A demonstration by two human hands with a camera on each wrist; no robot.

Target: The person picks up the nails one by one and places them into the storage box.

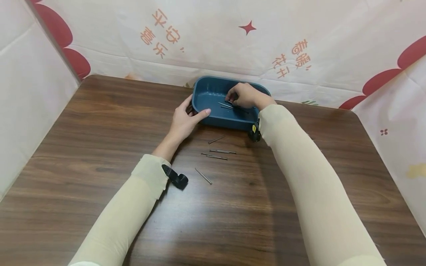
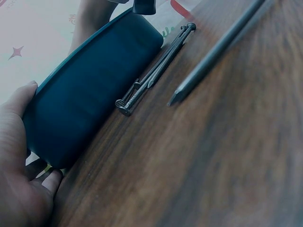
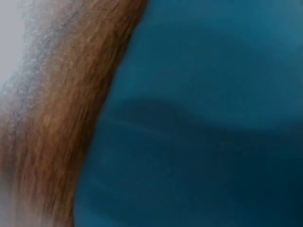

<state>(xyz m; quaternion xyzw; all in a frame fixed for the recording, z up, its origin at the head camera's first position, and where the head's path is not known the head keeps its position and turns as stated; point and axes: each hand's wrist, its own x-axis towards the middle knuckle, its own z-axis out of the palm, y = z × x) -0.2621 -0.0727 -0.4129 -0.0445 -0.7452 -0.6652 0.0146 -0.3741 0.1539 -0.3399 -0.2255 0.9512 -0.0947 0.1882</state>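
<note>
A blue rectangular tray (image 1: 229,123) stands at the back of the table. My left hand (image 1: 182,122) grips its near left corner, thumb over the rim; in the left wrist view the fingers curl under the end of the tray. My right hand (image 1: 247,96) reaches inside with fingers bent down, pinching what looks like a nail (image 1: 229,101). Several nails (image 1: 226,106) lie on the tray floor, partly hidden below that hand. On the table in front are more nails (image 1: 217,157), thin and metallic with flat heads. The right wrist view is filled by the blurred blue wall.
A single nail (image 1: 203,176) lies apart, nearer me, and another nail (image 1: 216,140) rests close to the tray's front. The wooden table (image 1: 100,147) meets a printed white cloth (image 1: 213,48) behind the tray. A small black camera (image 1: 179,181) sits on the left wrist.
</note>
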